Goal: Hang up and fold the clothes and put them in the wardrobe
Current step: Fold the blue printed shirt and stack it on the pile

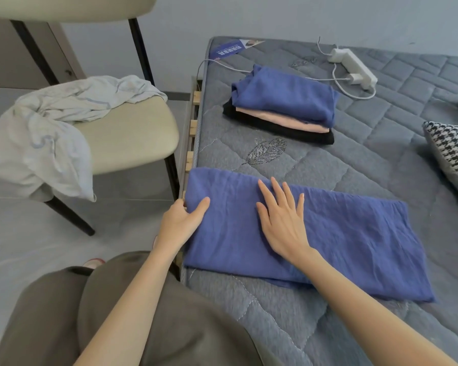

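A blue garment [354,247] lies folded into a long strip across the near part of the grey mattress [381,165]. My left hand [181,220] grips its left end at the mattress edge, thumb on top and fingers under the fold. My right hand [283,220] lies flat on the cloth with fingers spread, pressing it down. Farther back on the mattress sits a stack of folded clothes [283,104]: blue on top, pink in the middle, black underneath. A crumpled white garment [45,133] hangs over the seat of a beige chair [132,138] at the left.
A white power strip [352,66] with a plugged charger and cables lies at the mattress's far end. A houndstooth cushion [455,154] sits at the right edge. Grey floor [24,247] lies left of the bed, with the chair close to the bed frame.
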`<action>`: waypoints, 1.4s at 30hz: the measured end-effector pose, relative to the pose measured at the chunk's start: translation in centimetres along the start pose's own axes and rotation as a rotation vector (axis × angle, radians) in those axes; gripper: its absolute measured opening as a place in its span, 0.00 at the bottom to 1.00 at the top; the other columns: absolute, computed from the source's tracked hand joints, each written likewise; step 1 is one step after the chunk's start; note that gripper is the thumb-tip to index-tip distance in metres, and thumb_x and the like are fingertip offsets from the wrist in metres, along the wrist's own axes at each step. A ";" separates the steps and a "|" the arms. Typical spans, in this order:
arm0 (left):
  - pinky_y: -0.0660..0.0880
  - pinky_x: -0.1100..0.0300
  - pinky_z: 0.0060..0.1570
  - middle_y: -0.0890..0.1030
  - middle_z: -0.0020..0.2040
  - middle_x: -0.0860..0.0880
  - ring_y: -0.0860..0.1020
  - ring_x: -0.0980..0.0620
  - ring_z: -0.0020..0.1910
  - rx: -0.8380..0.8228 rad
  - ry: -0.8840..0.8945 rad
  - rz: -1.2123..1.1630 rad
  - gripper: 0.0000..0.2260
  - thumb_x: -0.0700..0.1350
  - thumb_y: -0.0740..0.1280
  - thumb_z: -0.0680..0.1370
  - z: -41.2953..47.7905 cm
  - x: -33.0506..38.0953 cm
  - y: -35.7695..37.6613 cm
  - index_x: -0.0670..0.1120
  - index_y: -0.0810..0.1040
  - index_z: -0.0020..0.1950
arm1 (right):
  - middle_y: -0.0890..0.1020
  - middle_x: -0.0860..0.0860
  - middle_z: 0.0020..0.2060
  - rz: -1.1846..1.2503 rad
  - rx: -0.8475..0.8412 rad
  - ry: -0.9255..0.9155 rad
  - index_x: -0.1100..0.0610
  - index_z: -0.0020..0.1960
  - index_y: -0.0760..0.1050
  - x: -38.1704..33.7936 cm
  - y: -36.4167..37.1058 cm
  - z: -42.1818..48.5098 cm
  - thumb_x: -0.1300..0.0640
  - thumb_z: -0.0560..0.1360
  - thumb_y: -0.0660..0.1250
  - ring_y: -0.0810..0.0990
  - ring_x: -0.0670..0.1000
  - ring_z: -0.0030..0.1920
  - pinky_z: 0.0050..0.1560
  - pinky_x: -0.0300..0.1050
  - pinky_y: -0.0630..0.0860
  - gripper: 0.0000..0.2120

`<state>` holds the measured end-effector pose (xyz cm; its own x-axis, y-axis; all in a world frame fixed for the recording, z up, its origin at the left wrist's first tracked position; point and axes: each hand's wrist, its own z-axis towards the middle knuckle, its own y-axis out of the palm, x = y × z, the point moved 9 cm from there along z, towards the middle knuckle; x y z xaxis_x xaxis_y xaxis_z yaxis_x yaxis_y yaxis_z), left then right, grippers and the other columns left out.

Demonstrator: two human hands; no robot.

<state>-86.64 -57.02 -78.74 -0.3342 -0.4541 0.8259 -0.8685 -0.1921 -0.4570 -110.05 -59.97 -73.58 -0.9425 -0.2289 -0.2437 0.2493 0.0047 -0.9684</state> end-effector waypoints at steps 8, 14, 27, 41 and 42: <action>0.75 0.62 0.43 0.81 0.46 0.54 0.80 0.51 0.50 -0.066 0.084 -0.232 0.05 0.49 0.67 0.78 -1.3 2.2 1.6 0.49 0.79 0.50 | 0.51 0.49 0.78 0.095 -0.027 0.049 0.47 0.79 0.51 0.0 -0.5 -0.9 0.48 0.84 0.47 0.46 0.53 0.78 0.75 0.62 0.41 0.24; 0.77 0.54 0.50 0.83 0.45 0.51 0.82 0.52 0.47 -0.037 0.141 -0.351 0.07 0.48 0.65 0.79 -0.8 4.2 0.9 0.51 0.79 0.43 | 0.51 0.49 0.78 0.091 -0.042 0.044 0.46 0.79 0.50 0.4 -0.6 -1.0 0.48 0.84 0.47 0.46 0.53 0.78 0.75 0.63 0.42 0.24; 0.72 0.55 0.55 0.77 0.58 0.47 0.76 0.46 0.59 0.097 0.086 -0.203 0.17 0.46 0.64 0.80 1.3 2.0 -0.4 0.44 0.70 0.67 | 0.48 0.49 0.79 -0.121 -0.058 0.066 0.41 0.78 0.45 2.3 1.8 -1.0 0.43 0.83 0.44 0.45 0.54 0.78 0.74 0.64 0.39 0.24; 0.39 0.38 0.72 0.50 0.79 0.51 0.45 0.46 0.78 -0.012 0.666 0.931 0.23 0.54 0.48 0.83 -5.2 10.7 12.8 0.56 0.49 0.78 | 0.49 0.50 0.79 -0.139 -0.043 0.146 0.45 0.79 0.46 7.7 -0.1 -2.7 0.47 0.83 0.44 0.45 0.53 0.78 0.75 0.62 0.40 0.24; 0.37 0.35 0.70 0.48 0.79 0.51 0.43 0.44 0.78 -0.031 0.630 0.961 0.23 0.57 0.47 0.83 -4.9 9.6 13.4 0.58 0.48 0.78 | 0.49 0.50 0.79 -0.151 -0.046 0.166 0.43 0.79 0.46 9.0 -0.3 -3.1 0.46 0.83 0.44 0.46 0.53 0.78 0.75 0.62 0.40 0.24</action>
<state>-103.31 -59.73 -75.30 -0.9798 0.1154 0.1634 -0.1618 0.0236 -0.9865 -119.26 -58.96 -75.64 -0.9930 -0.0666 -0.0973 0.0956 0.0277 -0.9950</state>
